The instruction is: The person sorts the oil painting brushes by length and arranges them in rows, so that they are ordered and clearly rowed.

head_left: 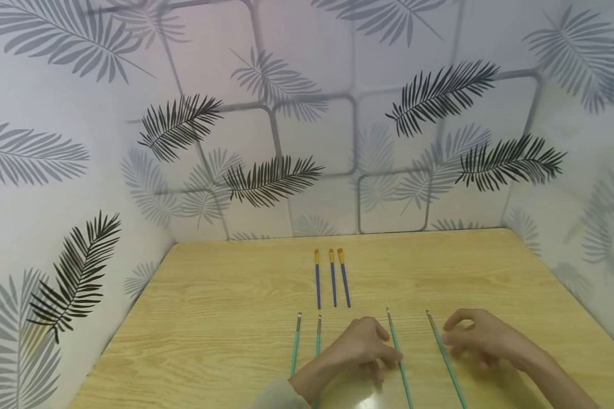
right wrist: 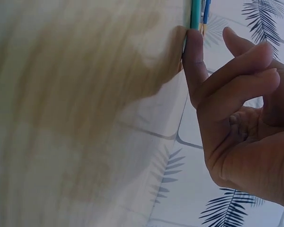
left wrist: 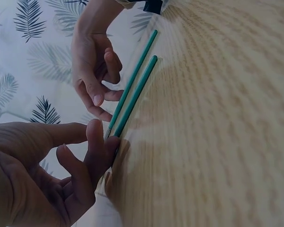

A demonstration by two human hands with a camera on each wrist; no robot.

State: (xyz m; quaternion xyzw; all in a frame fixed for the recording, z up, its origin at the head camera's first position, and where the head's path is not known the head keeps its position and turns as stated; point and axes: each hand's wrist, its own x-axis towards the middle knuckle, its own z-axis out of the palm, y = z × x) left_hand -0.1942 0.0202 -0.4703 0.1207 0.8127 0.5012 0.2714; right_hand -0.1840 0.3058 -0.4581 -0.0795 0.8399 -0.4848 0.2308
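Observation:
Two green-handled paintbrushes lie on the table between the hands in the head view: an inner paintbrush (head_left: 400, 357) and an outer paintbrush (head_left: 445, 357), bristle ends away from me. My left hand (head_left: 360, 347) is at the inner one, fingers loosely bent and spread, a fingertip right at its handle. In the left wrist view, both green handles (left wrist: 137, 92) extend past the fingertips, with no finger wrapped round them. My right hand (head_left: 483, 339) hovers just right of the outer paintbrush, fingers relaxed. The right wrist view shows a fingertip (right wrist: 194, 45) beside a green handle (right wrist: 195, 14).
Three blue-handled paintbrushes (head_left: 333, 284) lie together farther back. Left of my left hand are two more green paintbrushes (head_left: 296, 343), one partly hidden under the forearm. The wooden table (head_left: 210, 318) ends at a wall (head_left: 317, 142) with a leaf pattern.

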